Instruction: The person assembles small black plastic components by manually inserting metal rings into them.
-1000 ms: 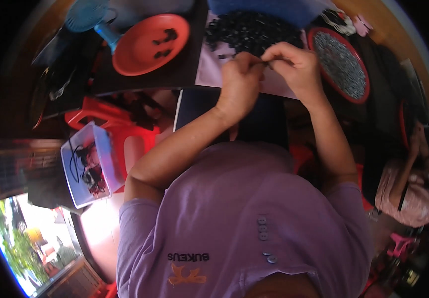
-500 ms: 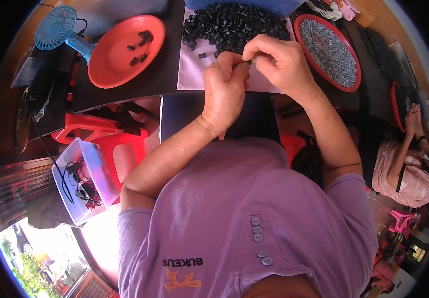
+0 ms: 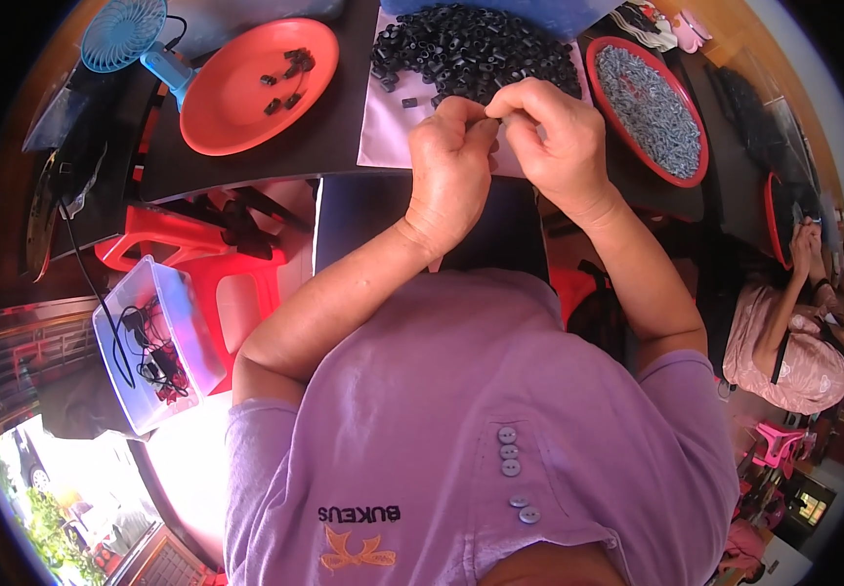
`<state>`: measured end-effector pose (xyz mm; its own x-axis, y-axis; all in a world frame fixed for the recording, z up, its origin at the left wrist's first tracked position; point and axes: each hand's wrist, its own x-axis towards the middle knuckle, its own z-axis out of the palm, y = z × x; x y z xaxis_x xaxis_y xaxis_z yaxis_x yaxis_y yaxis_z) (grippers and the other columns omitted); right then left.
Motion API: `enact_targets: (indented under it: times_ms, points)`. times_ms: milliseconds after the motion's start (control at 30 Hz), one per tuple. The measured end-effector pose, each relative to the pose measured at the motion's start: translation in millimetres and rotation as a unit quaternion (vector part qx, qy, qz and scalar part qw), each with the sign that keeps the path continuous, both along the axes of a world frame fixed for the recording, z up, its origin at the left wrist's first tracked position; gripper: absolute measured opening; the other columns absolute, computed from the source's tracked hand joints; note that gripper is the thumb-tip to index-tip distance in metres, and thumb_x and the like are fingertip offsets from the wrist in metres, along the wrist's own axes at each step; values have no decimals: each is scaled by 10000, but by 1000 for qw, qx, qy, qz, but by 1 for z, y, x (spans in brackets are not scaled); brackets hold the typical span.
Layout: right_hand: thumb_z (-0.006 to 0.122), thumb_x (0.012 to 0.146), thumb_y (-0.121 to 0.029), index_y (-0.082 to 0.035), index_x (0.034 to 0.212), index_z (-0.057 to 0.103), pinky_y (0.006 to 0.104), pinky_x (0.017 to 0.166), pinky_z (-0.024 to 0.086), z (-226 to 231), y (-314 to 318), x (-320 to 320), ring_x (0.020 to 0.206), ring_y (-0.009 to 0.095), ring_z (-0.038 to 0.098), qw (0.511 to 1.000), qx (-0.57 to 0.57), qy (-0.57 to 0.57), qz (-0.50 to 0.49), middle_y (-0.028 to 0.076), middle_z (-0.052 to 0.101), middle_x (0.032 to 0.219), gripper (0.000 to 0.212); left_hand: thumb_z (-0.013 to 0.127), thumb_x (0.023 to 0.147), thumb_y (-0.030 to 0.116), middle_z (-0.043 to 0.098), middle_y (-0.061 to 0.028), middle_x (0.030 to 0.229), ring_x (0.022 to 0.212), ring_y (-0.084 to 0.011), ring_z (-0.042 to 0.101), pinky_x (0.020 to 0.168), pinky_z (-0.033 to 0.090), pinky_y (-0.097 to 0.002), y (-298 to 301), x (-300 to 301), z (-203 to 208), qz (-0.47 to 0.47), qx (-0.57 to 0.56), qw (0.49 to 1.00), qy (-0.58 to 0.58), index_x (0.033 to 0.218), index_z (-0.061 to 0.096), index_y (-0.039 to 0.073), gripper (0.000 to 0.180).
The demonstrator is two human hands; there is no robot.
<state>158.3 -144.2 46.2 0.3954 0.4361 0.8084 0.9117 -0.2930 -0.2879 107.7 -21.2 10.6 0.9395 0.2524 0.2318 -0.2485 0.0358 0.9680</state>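
Note:
Over the near edge of a pink sheet (image 3: 383,132), my two hands meet fingertip to fingertip. My left hand (image 3: 449,171) is closed in a pinch, thumb against the curled fingers, with a sliver of something small and dark at the tips. Bent over toward it, my right hand (image 3: 561,146) pinches thumb and forefinger at the same spot; what it grips is hidden. Just beyond lies a heap of small black tubular plastic pieces (image 3: 471,49). One loose black piece (image 3: 409,103) sits apart on the sheet, left of my hands.
An orange-red basin (image 3: 232,103) with several black pieces stands left, beside a blue fan (image 3: 124,34). Right is a red tray (image 3: 593,73) of small grey screw-like pieces (image 3: 647,107). A clear bin (image 3: 139,391) holds cables. Another person (image 3: 788,342) sits at far right.
The view has shifted slightly, so the table items appear a little higher and further right. My hands keep their pinch together, with only a small change in the fingers.

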Motion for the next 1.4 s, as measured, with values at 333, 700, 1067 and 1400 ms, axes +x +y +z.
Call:
enact_targets:
  times_ms: [333, 700, 1067, 1400]
  points:
    - [577, 634, 105, -84, 833, 587, 373, 598, 509, 14, -7, 15, 673, 249, 633, 989, -125, -47, 69, 24, 639, 746, 275, 596, 901, 35, 615, -107, 655, 570, -161, 575, 519, 469, -308, 2, 1, 0, -3, 32, 999, -28, 831, 598, -49, 109]
    - [613, 637, 71, -76, 921, 619, 389, 627, 501, -12, 11, -9, 724, 276, 633, 991, -21, -118, -63, 67, 632, 792, 319, 587, 873, 26, 651, -103, 757, 664, -133, 614, 566, 500, -279, 4, -4, 11, -5, -108, 993, 46, 883, 622, -71, 103]
    - [696, 666, -25, -59, 964, 631, 365, 620, 501, -23, 18, -8, 750, 268, 647, 985, 53, -157, -51, 90, 642, 854, 307, 561, 886, 38, 633, -50, 797, 694, -101, 564, 592, 456, -234, 3, -22, 30, 4, -224, 964, 142, 914, 652, -28, 116]
    - [735, 652, -26, -25, 984, 648, 383, 651, 526, -24, 19, -12, 760, 301, 656, 988, 43, -148, -31, 117, 654, 875, 343, 515, 902, 20, 662, -62, 882, 746, -110, 618, 630, 501, -239, 8, -17, 20, -30, -201, 972, 121, 933, 680, -30, 175]
